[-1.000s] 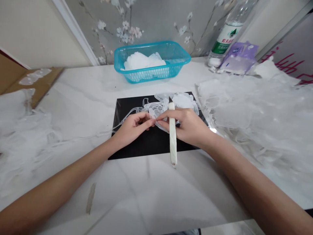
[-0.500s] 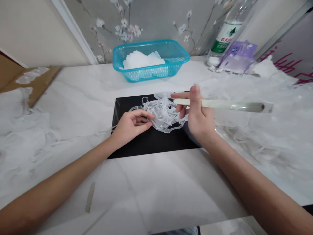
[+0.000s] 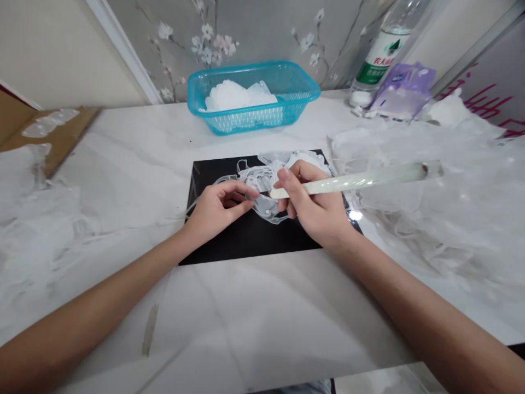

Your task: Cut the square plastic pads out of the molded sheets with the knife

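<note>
On a black mat [image 3: 262,241] lies a tangle of translucent white, rubbery-looking pieces and strips [image 3: 262,178]. My left hand [image 3: 217,213] rests at the left of the tangle, thumb and forefinger closed at the edge of a flat translucent piece [image 3: 266,208]. A slim pale-green pen-like tool [image 3: 361,179] is gripped in my right hand [image 3: 318,205]. Its dark tip points left, close to my left fingertips and over the flat piece. Whether the tip touches the piece is too small to tell. My right fingers hide part of the tangle.
Behind the mat stands a blue plastic basket [image 3: 254,117] with white pieces inside. A water bottle [image 3: 381,60] and a purple packet [image 3: 406,90] stand at the back right. Translucent sheets [image 3: 443,219] cover the right side; more white material [image 3: 36,230] lies left, near cardboard [image 3: 69,134].
My right hand has moved left and down, its fingers closing into a pen grip, bringing the tool tip near my left fingertips. The left hand has barely moved.
</note>
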The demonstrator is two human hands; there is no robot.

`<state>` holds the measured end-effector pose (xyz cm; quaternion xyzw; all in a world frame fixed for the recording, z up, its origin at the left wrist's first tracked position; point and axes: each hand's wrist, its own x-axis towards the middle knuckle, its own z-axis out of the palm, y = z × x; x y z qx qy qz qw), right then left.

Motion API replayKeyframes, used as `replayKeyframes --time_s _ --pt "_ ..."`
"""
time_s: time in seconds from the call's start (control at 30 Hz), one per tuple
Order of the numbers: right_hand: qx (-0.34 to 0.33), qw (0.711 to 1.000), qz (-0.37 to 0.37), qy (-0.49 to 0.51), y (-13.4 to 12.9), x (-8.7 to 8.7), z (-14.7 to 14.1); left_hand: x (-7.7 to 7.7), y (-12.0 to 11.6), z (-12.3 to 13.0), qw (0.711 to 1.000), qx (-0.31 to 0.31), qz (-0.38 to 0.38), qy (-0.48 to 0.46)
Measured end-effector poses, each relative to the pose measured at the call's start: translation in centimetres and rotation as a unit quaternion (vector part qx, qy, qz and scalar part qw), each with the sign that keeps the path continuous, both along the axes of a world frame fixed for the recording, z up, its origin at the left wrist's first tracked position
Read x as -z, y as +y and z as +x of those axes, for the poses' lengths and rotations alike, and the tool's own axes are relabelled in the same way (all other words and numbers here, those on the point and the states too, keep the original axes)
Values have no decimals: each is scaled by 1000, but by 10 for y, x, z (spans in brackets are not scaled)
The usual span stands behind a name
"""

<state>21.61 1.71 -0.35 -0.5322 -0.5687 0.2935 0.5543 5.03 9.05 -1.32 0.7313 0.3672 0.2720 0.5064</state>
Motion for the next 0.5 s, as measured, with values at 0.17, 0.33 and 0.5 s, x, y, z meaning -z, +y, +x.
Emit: replayKeyframes --time_s 0.17,0.33,0.5 --pt "-24 1000 4 -3 1 2 0 0 -1 0 999 27 -31 -18" --pt "-41 997 14 -57 -1 1 -2 1 -2 -1 999 34 -8 -24" --pt "-52 989 33 -131 -2 2 -2 1 -4 0 999 48 8 -20"
